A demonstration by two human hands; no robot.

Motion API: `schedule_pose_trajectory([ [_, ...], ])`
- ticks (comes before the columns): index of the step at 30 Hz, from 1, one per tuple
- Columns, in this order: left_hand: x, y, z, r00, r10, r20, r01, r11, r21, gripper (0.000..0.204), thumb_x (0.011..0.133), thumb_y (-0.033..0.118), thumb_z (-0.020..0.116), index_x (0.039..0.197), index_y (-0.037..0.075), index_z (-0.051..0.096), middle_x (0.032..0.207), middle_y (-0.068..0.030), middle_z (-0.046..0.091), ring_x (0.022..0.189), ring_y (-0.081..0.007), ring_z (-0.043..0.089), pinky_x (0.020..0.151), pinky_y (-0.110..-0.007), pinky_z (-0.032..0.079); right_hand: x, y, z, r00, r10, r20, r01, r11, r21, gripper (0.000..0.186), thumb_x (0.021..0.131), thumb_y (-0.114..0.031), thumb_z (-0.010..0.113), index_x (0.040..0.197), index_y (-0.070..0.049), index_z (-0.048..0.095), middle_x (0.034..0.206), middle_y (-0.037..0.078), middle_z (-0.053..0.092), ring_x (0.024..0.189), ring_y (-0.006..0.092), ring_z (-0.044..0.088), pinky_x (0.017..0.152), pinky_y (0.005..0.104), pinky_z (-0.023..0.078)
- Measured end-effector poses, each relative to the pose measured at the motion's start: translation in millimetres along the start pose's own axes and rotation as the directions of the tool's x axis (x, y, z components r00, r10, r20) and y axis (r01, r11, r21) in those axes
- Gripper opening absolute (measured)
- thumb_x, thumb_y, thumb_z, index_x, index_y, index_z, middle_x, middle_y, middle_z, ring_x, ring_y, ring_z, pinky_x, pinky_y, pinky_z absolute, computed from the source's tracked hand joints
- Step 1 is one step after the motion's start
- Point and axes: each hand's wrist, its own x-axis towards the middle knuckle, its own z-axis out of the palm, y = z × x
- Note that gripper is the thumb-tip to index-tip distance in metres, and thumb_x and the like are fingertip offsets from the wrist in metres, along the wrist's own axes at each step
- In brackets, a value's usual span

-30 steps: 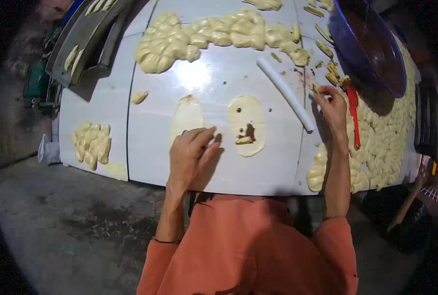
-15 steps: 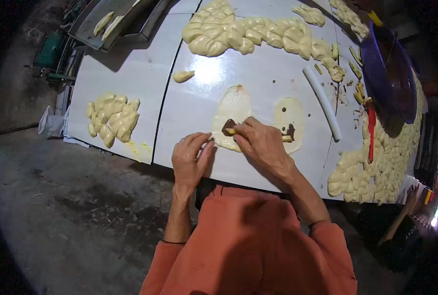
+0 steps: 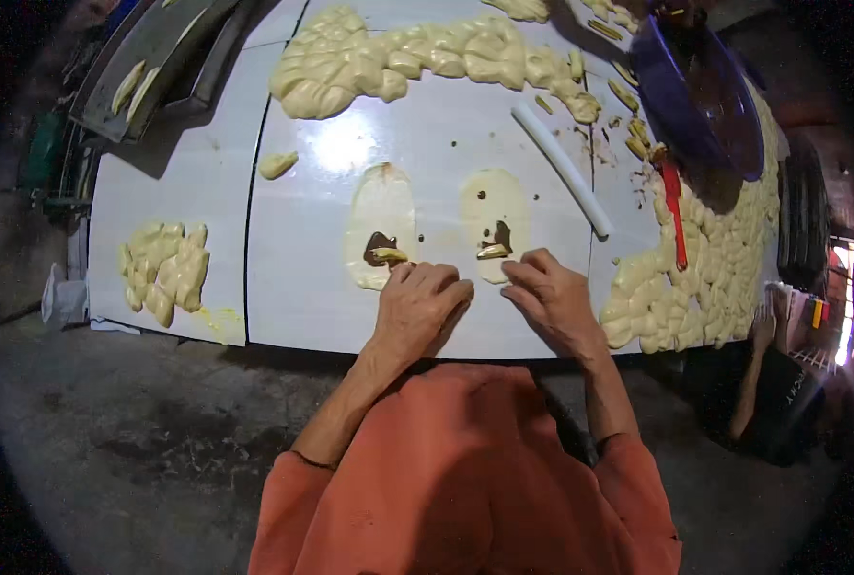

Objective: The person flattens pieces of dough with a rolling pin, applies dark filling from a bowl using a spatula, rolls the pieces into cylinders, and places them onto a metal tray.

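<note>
Two flattened oval dough sheets lie side by side: the left dough sheet and the right dough sheet. Each carries a dark brown smear of filling, the left smear and the right smear, with a pale yellow strip on it, one on the left and one on the right. My left hand is by the near end of the left sheet, fingers loosely bent toward the right one. At the right sheet's near end, my right hand has thumb and forefinger apart. Neither visibly holds anything.
A white rolling rod lies to the right. Beyond it are a purple basin, a red-handled tool and many dough pieces. More dough lies far and left. Metal trays stand far left.
My right hand has left the yellow strip on the left sheet and moved right to the right sheet's near end. My left hand has shifted rightward too. The view has turned slightly.
</note>
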Motion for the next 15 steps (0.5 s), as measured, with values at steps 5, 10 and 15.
schedule_pose_trajectory([
  [5,26,6,8,0.993,-0.092,0.069,0.096,0.994,-0.049,0.023,0.083,0.018,0.079,0.105,0.012,0.073,0.101,-0.007,0.07,0.089,-0.0274,0.066,0.078,-0.042,0.047,-4,27,21,0.995,-0.051,-0.085,0.05,0.999,-0.014,0.02,0.089,-0.022,0.076,0.105,-0.011,0.074,0.102,0.006,0.067,0.079,0.0242,0.071,0.067,0.0357,0.057],
  [10,36,6,25,0.988,-0.151,-0.015,0.151,0.988,-0.007,0.018,0.087,0.019,0.077,0.102,0.01,0.074,0.093,-0.005,0.068,0.087,-0.0248,0.065,0.074,-0.041,0.045,-9,38,21,0.983,-0.163,-0.081,0.161,0.986,-0.038,0.02,0.09,-0.025,0.076,0.106,-0.014,0.073,0.105,0.003,0.065,0.081,0.0192,0.07,0.065,0.0335,0.057],
  [15,51,12,42,0.985,-0.169,-0.03,0.167,0.985,-0.049,0.014,0.085,0.014,0.077,0.098,0.009,0.077,0.091,-0.0085,0.072,0.085,-0.0283,0.067,0.075,-0.042,0.046,-10,53,28,0.961,-0.254,-0.107,0.247,0.966,-0.077,0.018,0.089,-0.022,0.076,0.106,-0.016,0.072,0.104,0.003,0.065,0.079,0.0189,0.07,0.062,0.0329,0.057],
])
